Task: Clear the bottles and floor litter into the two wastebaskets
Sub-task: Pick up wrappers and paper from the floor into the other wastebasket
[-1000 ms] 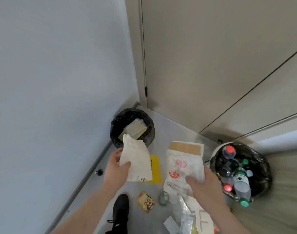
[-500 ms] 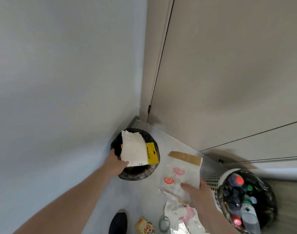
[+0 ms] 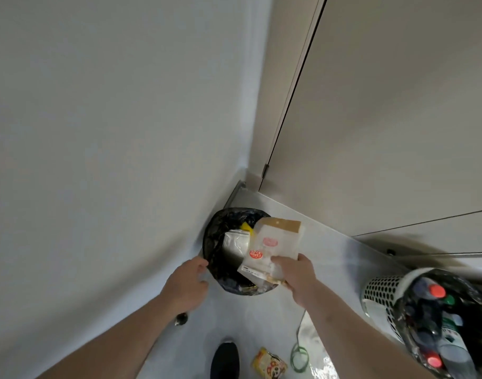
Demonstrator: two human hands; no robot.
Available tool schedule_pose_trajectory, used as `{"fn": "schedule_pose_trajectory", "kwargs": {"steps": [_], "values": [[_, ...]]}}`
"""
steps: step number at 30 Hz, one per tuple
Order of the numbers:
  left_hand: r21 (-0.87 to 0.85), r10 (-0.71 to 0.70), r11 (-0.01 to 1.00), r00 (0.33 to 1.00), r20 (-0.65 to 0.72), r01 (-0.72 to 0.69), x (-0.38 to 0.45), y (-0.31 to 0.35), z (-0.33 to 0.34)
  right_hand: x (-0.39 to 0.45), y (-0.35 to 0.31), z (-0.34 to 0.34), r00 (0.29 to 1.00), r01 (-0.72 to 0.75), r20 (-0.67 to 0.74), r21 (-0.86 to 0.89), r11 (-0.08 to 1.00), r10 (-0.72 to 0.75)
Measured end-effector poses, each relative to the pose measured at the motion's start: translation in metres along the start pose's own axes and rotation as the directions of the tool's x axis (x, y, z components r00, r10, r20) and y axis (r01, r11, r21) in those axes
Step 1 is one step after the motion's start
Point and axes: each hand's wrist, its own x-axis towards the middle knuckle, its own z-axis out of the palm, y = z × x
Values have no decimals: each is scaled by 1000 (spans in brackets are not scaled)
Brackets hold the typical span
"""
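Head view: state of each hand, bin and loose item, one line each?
Left hand: empty, fingers relaxed, beside the corner bin's rim.
Right hand: grips a clear plastic packet with brown header over the corner bin.
Black-lined corner wastebasket: upright, holds white and yellow litter.
White perforated wastebasket: upright, full of bottles.
Yellow snack wrapper: on the floor.
Green ring: on the floor.

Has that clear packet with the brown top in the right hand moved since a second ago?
Yes. The clear plastic packet with the brown cardboard top, held by the right hand, has gone from beside the black-lined wastebasket in the corner to over its opening.
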Motion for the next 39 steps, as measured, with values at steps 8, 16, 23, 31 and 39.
{"fn": "schedule_pose_trajectory", "kwargs": {"steps": [8,16,23,31,39], "values": [[21,63,998,998,32,-63,-9,11,16,-14,37,-8,996,84,13,-361,929,-85],[161,150,973,982,113,-167,-47,53,72,-51,123,-104,997,68,12,-513,856,-72],[317,124,930,969,211,-188,-90,79,162,-75,216,-195,999,-27,-40,-549,836,6],[380,72,912,973,218,-153,-131,106,269,-73,297,-295,998,-60,-42,-514,856,45],[439,54,882,960,275,-175,-147,120,345,-57,352,-372,990,-111,-128,-495,862,54]]}}
